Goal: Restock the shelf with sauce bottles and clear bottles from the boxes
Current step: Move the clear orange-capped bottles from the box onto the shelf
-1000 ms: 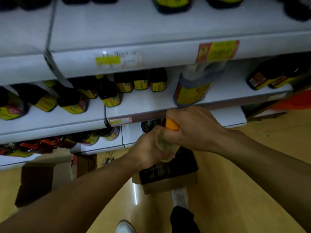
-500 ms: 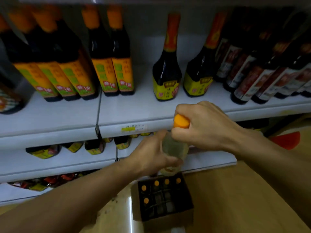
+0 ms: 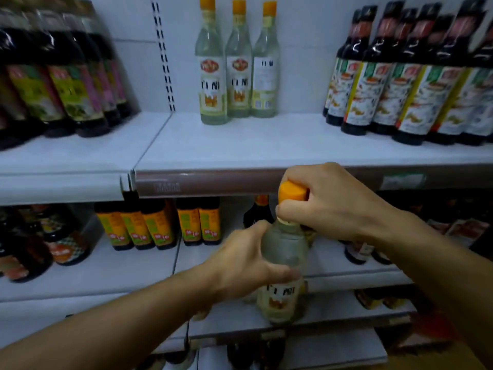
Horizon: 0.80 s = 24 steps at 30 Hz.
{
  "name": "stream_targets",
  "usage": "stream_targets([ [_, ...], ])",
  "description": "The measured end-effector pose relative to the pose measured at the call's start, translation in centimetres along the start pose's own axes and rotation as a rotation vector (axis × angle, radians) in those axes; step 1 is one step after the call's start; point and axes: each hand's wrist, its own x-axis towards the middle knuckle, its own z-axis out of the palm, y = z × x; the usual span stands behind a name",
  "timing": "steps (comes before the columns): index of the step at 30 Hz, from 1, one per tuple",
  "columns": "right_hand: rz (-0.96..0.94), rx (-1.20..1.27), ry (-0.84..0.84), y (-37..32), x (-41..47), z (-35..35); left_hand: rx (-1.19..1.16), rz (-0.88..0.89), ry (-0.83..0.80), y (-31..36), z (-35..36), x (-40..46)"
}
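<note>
White shelving (image 3: 240,145) across the whole view, several tiers deep, upper board bare in the middle, with a brown price strip (image 3: 208,182) along its front edge. On the far right of that upper board, a tight block of dark sauce bottles (image 3: 416,76) with pale pictured labels, several rows deep. On the far left, another group of dark bottles (image 3: 66,84) with green and pink labels, blurred. At the back of the bare middle stretch, three clear bottles (image 3: 237,62) with orange caps, upright, shoulder to shoulder, against the rear wall and well apart from both dark groups. One tier down, a row of dark bottles with yellow-orange labels (image 3: 157,225), and further dark bottles at left and right, too dim to read. In front of the shelves, below the upper board's front edge, a held clear bottle (image 3: 285,265), upright, pale liquid inside, white label with an orange picture low on its body. Left hand (image 3: 245,263) wrapped round the bottle's body from the left, thumb lying across the front of the glass above the label. Right hand (image 3: 333,206) curled round the neck from the right, fingers closed just under the orange cap (image 3: 292,192), which shows above the thumb. Both hands close together, one above the other, on the same bottle.
</note>
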Motion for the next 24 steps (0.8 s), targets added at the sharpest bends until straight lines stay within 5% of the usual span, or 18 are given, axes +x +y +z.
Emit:
stream_targets([
  [17,-0.201,0.307,0.277,-0.5,7.5,-13.4,0.059,0.188,0.301,14.7,-6.3,3.5],
  [24,-0.269,0.354,0.352,-1.3,10.7,-17.4,-0.049,0.298,0.288,18.6,-8.1,5.2],
])
